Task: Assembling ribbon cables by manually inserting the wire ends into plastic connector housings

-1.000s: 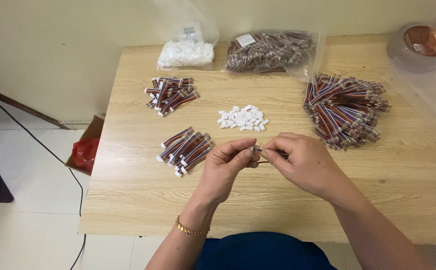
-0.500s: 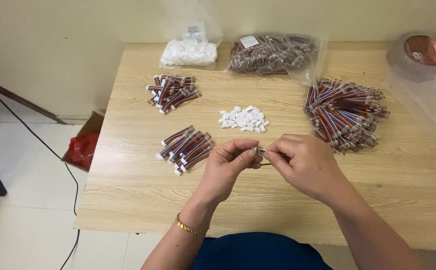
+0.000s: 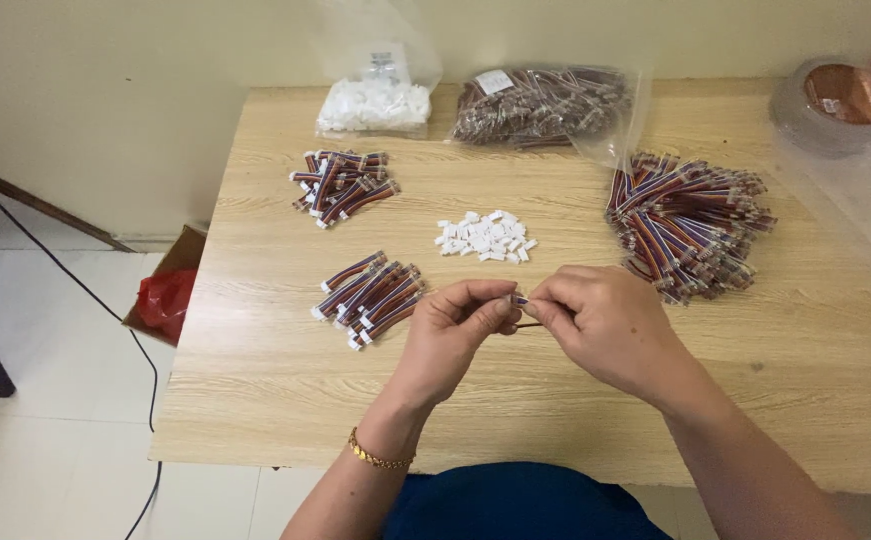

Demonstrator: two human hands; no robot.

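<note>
My left hand [image 3: 459,328] and my right hand [image 3: 596,322] meet fingertip to fingertip above the wooden table [image 3: 256,400], both pinching one short striped wire piece [image 3: 522,301] between them. Most of that piece is hidden by my fingers. Just beyond my hands lies a small heap of white plastic connectors [image 3: 484,236]. Left of my left hand lies a bundle of short multicoloured wire pieces [image 3: 369,296]. A large pile of the same wires [image 3: 686,223] lies to the right of my right hand.
Another small wire bundle [image 3: 341,185] lies at the far left. At the back edge stand a clear bag of white connectors [image 3: 374,103] and a clear bag of wires [image 3: 544,104]. A tape roll [image 3: 841,100] sits at the far right. A red bag [image 3: 166,300] lies on the floor.
Both hands stay together on the wire piece with only small finger movements. The view has shifted slightly.
</note>
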